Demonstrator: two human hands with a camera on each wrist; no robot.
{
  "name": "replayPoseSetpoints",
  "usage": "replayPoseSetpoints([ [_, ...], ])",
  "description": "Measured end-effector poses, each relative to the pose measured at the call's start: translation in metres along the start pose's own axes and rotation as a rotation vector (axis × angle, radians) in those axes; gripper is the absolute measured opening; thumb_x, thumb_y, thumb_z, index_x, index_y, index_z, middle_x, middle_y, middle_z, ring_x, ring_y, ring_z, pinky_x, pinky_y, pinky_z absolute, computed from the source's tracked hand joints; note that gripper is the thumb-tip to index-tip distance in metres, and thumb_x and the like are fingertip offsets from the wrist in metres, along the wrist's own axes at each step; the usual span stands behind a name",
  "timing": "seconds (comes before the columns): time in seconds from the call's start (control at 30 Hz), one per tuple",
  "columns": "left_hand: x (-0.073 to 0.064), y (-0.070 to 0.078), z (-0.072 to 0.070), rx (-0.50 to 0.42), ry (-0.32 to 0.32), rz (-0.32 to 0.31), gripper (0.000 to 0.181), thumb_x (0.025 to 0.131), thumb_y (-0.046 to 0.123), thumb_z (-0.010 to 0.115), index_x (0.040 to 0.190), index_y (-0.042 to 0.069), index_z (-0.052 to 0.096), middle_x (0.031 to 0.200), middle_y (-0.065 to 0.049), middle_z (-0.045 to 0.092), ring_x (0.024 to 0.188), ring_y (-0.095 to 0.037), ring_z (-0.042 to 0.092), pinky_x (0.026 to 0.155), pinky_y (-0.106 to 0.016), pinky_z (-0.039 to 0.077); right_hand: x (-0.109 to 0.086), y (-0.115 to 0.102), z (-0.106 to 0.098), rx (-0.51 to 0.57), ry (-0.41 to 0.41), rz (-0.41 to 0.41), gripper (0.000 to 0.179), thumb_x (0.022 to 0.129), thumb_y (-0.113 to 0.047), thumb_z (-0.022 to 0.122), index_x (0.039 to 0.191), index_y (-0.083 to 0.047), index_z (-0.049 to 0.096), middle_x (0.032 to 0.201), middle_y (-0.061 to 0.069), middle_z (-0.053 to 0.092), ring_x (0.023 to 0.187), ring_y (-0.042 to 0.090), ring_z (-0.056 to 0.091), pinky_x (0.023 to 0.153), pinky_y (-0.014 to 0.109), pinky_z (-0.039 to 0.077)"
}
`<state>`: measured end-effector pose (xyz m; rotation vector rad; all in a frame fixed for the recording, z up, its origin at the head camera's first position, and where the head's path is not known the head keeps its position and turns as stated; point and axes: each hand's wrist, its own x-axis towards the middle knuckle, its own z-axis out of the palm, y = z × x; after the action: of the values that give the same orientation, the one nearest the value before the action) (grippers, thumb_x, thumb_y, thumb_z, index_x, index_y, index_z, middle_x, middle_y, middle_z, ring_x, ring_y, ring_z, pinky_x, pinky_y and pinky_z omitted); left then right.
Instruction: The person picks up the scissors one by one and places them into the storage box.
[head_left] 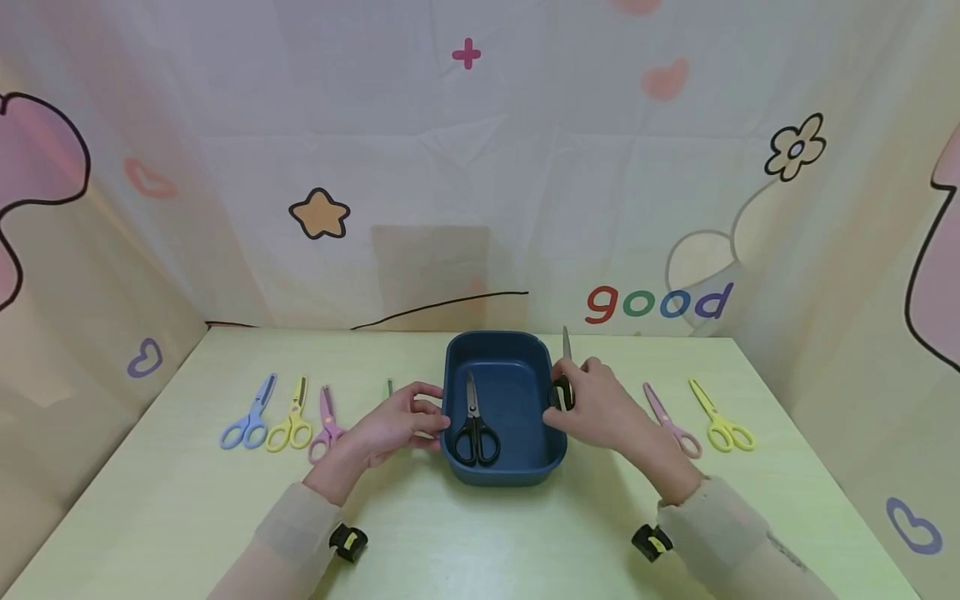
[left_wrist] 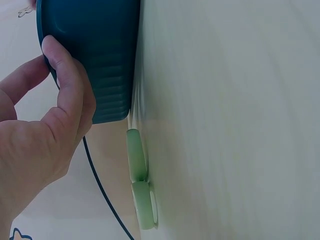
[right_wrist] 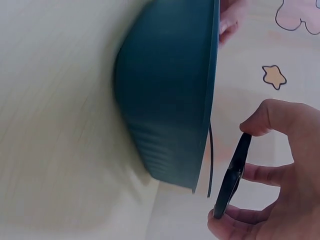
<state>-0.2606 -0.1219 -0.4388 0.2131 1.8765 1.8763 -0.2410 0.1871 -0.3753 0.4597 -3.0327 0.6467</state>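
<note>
A blue rectangular box [head_left: 506, 477] stands on the table, with black-handled scissors [head_left: 473, 409] lying inside along its left side, blades pointing away. My left hand [head_left: 401, 423] rests its fingertips against the box's left rim; in the left wrist view the thumb and a finger touch the rim and upper wall. My right hand [head_left: 596, 404] is at the box's right edge and holds a second pair of black-handled scissors [right_wrist: 234, 172] by the handles, blades pointing away from me. In the right wrist view these scissors are above rim height, apart from the box.
Left of the box lie blue scissors [head_left: 259, 408], yellow scissors [head_left: 297, 408] and pink scissors [head_left: 327, 408]. Green scissors [left_wrist: 137, 155] are mostly hidden behind my left hand in the head view. To the right lie pink scissors [head_left: 663, 412] and yellow scissors [head_left: 708, 406]. A printed curtain [head_left: 420, 167] encloses the table.
</note>
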Motion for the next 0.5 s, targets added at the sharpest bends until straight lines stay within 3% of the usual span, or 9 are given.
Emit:
replayPoseSetpoints([
  [0.27, -0.002, 0.001, -0.001, -0.004, 0.002, -0.008, 0.053, 0.100, -0.002, 0.063, 0.144, -0.007, 0.034, 0.104, -0.014, 0.057, 0.077, -0.020, 0.065, 0.078, -0.036, 0.060, 0.007, -0.019, 0.011, 0.006, -0.012, -0.056, 0.042, 0.087, -0.025, 0.075, 0.123, -0.009, 0.060, 0.104, 0.015, 0.052, 0.092, 0.029, 0.050, 0.068, 0.038, 0.053],
  [0.5, -0.001, 0.001, -0.001, -0.022, -0.006, 0.001, 0.053, 0.100, -0.002, 0.062, 0.144, -0.007, 0.033, 0.101, -0.013, 0.057, 0.076, -0.020, 0.064, 0.074, -0.032, 0.060, 0.010, -0.033, 0.024, -0.034, -0.075, -0.112, 0.042, 0.087, -0.027, 0.075, 0.123, -0.010, 0.061, 0.103, 0.013, 0.052, 0.089, 0.025, 0.050, 0.067, 0.035, 0.051],
])
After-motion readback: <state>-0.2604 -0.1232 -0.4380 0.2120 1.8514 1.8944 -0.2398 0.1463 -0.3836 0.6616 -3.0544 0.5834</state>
